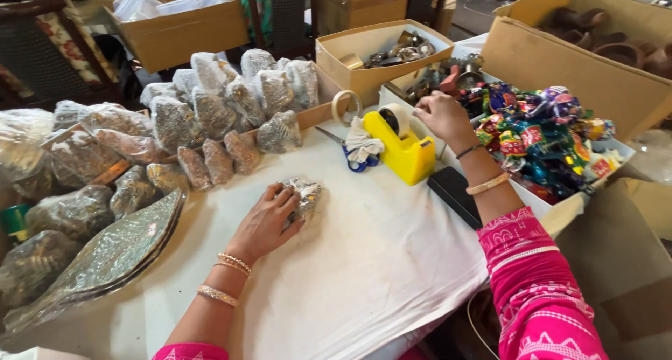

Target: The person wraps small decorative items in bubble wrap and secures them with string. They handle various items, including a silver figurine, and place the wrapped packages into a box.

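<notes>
Left hand (266, 220): fingers curl over the packet (302, 194), pinning it to the table (364, 262).
Packet: under the fingertips; likely light, crinkly, slippery; best gripped around its middle.
Right hand (439, 115): fingers bent, at the tape dispenser (402, 146); grip unclear.

We observe the left hand (269, 216) resting on a small clear-wrapped packet (304, 194), pressing it against the white table covering (364, 262). The right hand (439, 116) reaches to the yellow tape dispenser (402, 146), fingers at the tape roll on top. Just beside the dispenser lie scissors (353, 150) with a white cloth over the handles. We note a pile of similar wrapped packets (224, 115) to the left, and a white tray of bright foil-wrapped sweets (546, 132) to the right. A dark flat object (455, 192) lies near the right forearm.
</notes>
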